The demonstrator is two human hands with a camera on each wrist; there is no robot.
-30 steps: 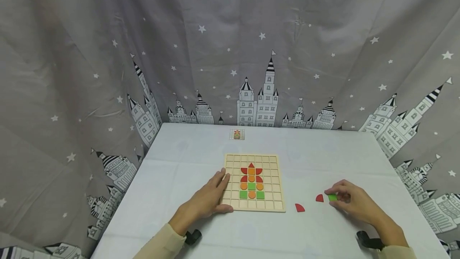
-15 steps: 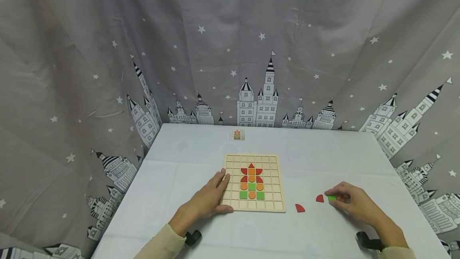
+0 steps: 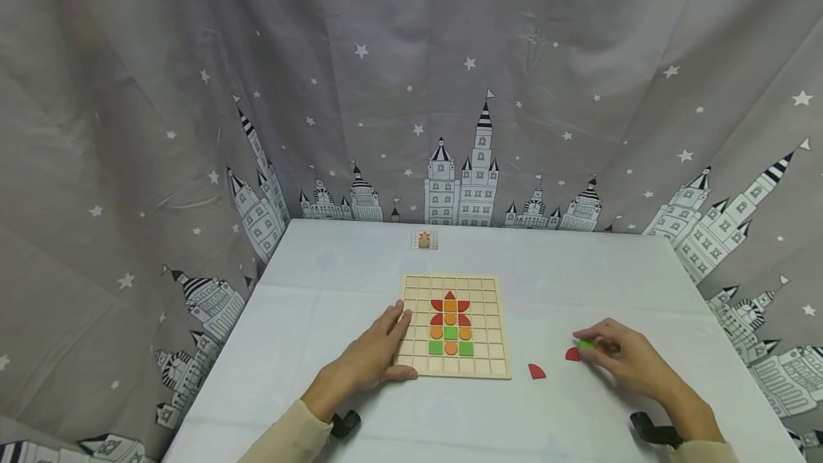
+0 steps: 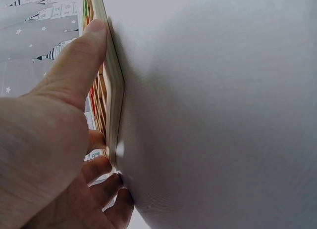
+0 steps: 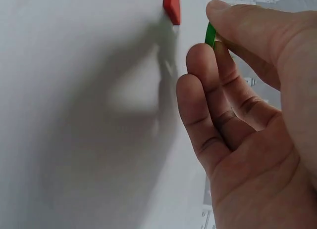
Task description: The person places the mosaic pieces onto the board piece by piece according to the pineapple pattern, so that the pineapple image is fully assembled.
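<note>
We find the right hand (image 3: 626,357) at the lower right of the head view, pinching a green tile (image 3: 586,344) between thumb and fingertips. The right wrist view confirms it: the tile (image 5: 210,35) sits edge-on between thumb and forefinger, clear of the table. A second ago the tile lay lower and further right, level with the red piece; it is now raised and shifted left, just above that red piece (image 3: 571,355). We judge this to be a pick-up completed, the tile now in transit toward the board.

The left hand (image 3: 373,356) lies at the lower centre, unchanged in place, fingers spread and pressed against the left edge of the board (image 3: 496,366). The left wrist view shows the thumb (image 4: 79,61) along the board's near edge (image 4: 113,90), the fingers along its side edge.

The board carries a figure of red, orange and green pieces in its middle columns. A second red piece (image 3: 536,371) rests on the table (image 3: 321,284) between board and right hand, untouched. A small pattern card (image 3: 424,240) lies at the far edge, centre frame.
</note>
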